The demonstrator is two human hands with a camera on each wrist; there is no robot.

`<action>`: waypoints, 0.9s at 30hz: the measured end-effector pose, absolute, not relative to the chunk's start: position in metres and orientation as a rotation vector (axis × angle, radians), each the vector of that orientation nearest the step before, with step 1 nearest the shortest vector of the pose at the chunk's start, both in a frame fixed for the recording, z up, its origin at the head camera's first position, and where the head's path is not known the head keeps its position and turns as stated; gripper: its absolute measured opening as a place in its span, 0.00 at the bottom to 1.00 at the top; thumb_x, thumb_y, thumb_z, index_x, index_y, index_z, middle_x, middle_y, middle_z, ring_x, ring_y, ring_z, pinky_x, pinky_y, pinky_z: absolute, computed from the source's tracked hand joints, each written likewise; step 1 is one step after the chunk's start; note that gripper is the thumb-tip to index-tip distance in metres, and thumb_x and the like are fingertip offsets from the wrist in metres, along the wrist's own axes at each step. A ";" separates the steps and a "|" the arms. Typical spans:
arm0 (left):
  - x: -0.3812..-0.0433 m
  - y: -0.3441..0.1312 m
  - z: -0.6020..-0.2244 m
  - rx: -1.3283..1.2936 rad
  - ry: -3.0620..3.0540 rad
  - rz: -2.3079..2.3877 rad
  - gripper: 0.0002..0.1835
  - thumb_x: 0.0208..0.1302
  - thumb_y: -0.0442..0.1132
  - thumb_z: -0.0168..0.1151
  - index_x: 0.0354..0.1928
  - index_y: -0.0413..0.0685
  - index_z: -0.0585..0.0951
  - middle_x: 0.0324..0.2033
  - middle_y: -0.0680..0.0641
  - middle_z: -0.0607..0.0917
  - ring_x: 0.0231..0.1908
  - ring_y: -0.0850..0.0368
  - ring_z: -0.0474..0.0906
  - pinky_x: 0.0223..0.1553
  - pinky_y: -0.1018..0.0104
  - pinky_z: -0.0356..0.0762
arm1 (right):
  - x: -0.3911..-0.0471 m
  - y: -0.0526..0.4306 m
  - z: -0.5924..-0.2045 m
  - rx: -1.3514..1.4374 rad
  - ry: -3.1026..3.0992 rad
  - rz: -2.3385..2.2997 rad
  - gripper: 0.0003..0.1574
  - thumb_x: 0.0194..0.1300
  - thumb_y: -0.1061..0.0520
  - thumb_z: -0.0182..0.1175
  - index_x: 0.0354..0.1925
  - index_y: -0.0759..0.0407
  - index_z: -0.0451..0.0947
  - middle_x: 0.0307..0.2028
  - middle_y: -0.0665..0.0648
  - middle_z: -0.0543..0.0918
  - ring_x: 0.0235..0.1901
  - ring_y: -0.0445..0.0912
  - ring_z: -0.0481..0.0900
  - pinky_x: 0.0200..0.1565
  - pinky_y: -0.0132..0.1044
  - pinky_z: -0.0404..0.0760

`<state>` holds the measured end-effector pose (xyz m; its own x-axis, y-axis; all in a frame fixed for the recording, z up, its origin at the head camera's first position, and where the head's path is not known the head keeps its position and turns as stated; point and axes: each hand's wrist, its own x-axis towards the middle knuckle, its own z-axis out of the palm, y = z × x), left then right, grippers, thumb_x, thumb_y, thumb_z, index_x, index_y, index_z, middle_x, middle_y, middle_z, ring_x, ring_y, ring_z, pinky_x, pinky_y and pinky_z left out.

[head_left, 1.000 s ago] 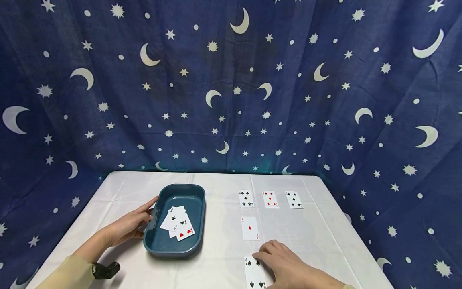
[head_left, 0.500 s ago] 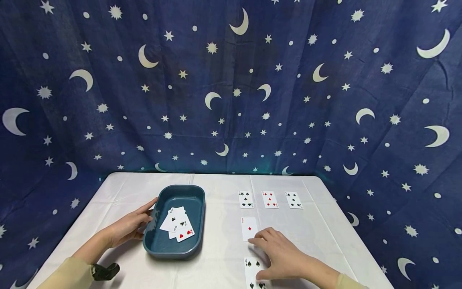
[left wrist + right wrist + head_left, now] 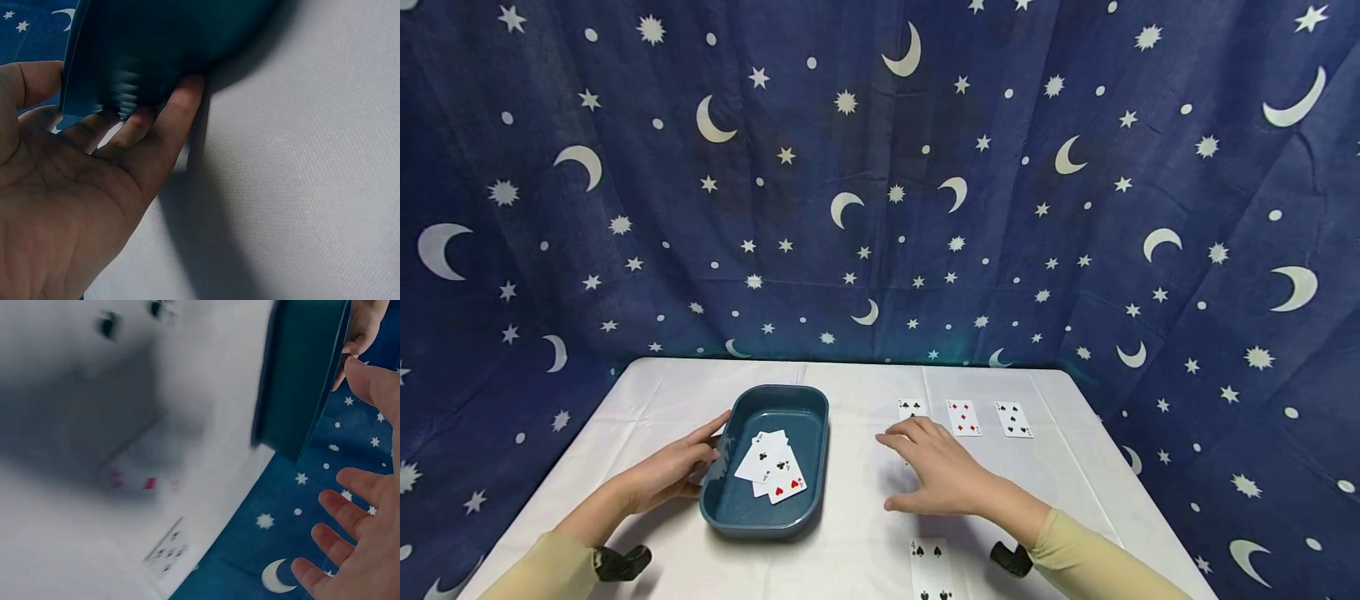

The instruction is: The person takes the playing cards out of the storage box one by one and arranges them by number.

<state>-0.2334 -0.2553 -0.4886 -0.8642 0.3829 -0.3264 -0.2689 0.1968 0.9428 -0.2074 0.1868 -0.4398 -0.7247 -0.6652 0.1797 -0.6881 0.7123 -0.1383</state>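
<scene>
Right hand (image 3: 940,477): lower right of centre, held in the air, fingers spread and released; we see nothing in its grasp. From head height it hides the lower part of a club card (image 3: 912,405). Left hand (image 3: 666,475): lower left, touching the side of a blue tray (image 3: 786,404), thumb at the rim, fingers by the outer wall. We cannot tell whether it grasps the tray or merely touches it.

The tray lies left of centre in the lower half; in it we count several overlapping cards (image 3: 763,457), clubs and hearts showing.

Right of the club card we note a diamond card (image 3: 963,418), then a black-suited card (image 3: 1014,419), all three in a row. At the bottom edge, below the right hand: a spade card (image 3: 931,570), four pips visible.

Beyond: white cloth (image 3: 853,517) on the table, then a navy backdrop (image 3: 805,208) with moons and stars.
</scene>
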 end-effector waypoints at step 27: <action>-0.233 -0.256 -0.489 0.073 1.981 1.726 0.44 0.71 0.35 0.49 0.83 0.65 0.45 0.79 0.33 0.42 0.74 0.32 0.50 0.51 0.41 0.78 | -0.271 0.033 -0.431 1.225 -2.919 0.027 0.57 0.56 0.21 0.63 0.75 0.48 0.68 0.68 0.48 0.72 0.68 0.47 0.64 0.68 0.47 0.63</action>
<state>-0.2330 -0.2558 -0.4892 -0.8695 0.3620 -0.3360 -0.2833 0.1917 0.9397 -0.2714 0.0332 -0.4313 -0.7003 -0.7137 -0.0157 -0.7133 0.7004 -0.0254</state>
